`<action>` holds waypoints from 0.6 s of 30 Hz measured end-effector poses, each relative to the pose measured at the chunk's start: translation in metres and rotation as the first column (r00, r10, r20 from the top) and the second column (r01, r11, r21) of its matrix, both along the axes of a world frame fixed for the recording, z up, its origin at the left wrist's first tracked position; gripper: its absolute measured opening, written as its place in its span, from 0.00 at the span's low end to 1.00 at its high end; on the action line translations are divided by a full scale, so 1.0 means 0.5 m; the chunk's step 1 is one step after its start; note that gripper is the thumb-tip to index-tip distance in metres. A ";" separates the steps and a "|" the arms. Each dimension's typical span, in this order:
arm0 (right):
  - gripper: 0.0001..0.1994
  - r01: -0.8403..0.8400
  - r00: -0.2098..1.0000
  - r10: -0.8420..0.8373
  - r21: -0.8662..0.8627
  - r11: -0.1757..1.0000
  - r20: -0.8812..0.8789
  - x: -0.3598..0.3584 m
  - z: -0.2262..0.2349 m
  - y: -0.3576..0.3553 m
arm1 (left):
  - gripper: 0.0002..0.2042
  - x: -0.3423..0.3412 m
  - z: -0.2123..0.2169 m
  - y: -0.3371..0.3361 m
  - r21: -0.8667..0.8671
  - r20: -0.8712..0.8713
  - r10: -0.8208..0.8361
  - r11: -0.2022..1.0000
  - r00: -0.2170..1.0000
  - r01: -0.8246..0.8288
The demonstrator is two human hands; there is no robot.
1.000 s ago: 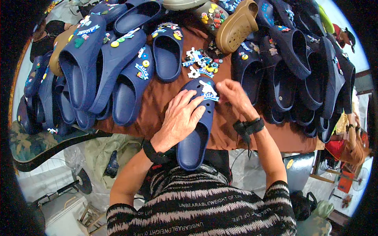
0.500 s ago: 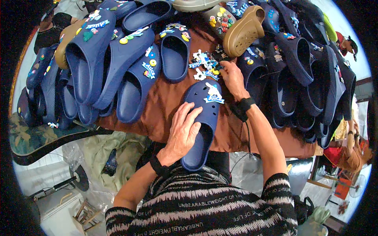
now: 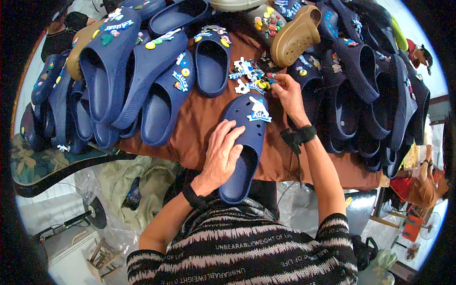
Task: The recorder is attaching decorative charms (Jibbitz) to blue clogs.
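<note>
A navy blue clog (image 3: 243, 137) with several holes points away from me at the table's front edge. A white figure charm with a blue banner (image 3: 259, 110) sits on its toe. My left hand (image 3: 221, 154) presses on the clog's upper, thumb by the foot opening, and holds it steady. Beyond the toe lies a small pile of colourful shoe charms (image 3: 247, 73) in white, blue, yellow and black. At the pile's right side my right hand (image 3: 289, 96) is pinched, with a small, partly hidden charm, reddish at one end, at its fingertips.
Decorated navy clogs (image 3: 107, 71) are heaped at the left, and more dark clogs (image 3: 349, 104) at the right. A brown clog (image 3: 295, 38) leans behind the charms. Brown cloth (image 3: 190, 123) covers the table. People work at the far left and right edges.
My right hand has drawn slightly right from the charm pile, its fingers pinched together. My left hand and the clog have hardly moved.
</note>
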State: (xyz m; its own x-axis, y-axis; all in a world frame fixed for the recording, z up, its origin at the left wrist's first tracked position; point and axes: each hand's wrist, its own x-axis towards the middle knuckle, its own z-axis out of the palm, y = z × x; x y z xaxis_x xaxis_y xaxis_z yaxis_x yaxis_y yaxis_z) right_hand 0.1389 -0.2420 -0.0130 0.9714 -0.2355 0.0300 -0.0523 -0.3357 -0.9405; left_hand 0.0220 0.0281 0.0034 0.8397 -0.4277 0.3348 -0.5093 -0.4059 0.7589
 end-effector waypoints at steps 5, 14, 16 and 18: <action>0.08 -0.007 1.000 0.013 0.255 0.967 -0.021 -0.123 0.062 0.046 | 0.22 -0.001 -0.005 0.001 -0.015 0.011 0.026 1.000 1.000 -0.026; 0.09 -0.068 0.997 0.071 -0.071 0.995 0.029 -0.268 0.061 0.114 | 0.21 -0.001 -0.002 -0.001 -0.025 0.016 0.019 1.000 1.000 -0.019; 0.09 -0.071 0.994 0.081 -0.138 0.988 0.074 -0.279 0.062 0.120 | 0.21 0.000 -0.005 -0.001 -0.026 0.013 0.016 1.000 1.000 -0.016; 0.09 -0.065 0.995 0.072 -0.107 0.992 0.062 -0.282 0.060 0.124 | 0.21 -0.001 -0.006 -0.001 -0.029 0.009 0.014 0.999 1.000 -0.014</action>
State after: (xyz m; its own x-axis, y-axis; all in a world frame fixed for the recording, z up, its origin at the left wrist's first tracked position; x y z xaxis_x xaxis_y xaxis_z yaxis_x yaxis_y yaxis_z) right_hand -0.0020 -0.1800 0.0172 0.9803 -0.1602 0.1155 0.0353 -0.4335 -0.9004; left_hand 0.0215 0.0275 0.0004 0.8422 -0.4058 0.3549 -0.5110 -0.3913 0.7654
